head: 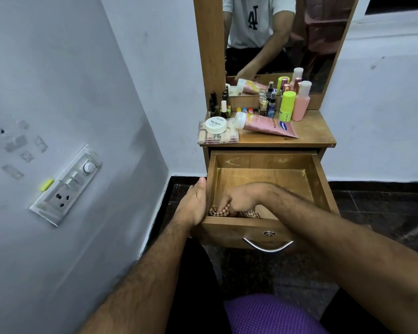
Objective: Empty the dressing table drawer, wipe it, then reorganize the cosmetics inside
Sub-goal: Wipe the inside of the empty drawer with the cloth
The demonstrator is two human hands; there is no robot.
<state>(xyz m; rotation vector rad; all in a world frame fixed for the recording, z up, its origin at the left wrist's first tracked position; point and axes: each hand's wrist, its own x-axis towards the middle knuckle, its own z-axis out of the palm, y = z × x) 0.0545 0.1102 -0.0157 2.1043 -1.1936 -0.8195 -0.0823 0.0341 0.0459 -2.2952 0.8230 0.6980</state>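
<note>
While the wooden drawer point(322, 182) stands pulled out and holds only a checked cloth point(217, 210) at its front left corner, the right hand point(241, 198) reaches in with fingers curled, its grip bunching that cloth against the drawer floor. The left hand point(194, 203) lies flat against the drawer's left outer wall, fingers straight, thumb on the rim. Cosmetics sit on the tabletop point(316, 131) above: a pink tube point(266, 124), a lime bottle point(286, 106) and a white jar point(215, 123).

We count two hands point(193, 203), one open drawer point(263, 162), one cloth point(217, 210), one pink tube point(266, 125), one mirror point(285, 34), one wall socket point(62, 197).
</note>
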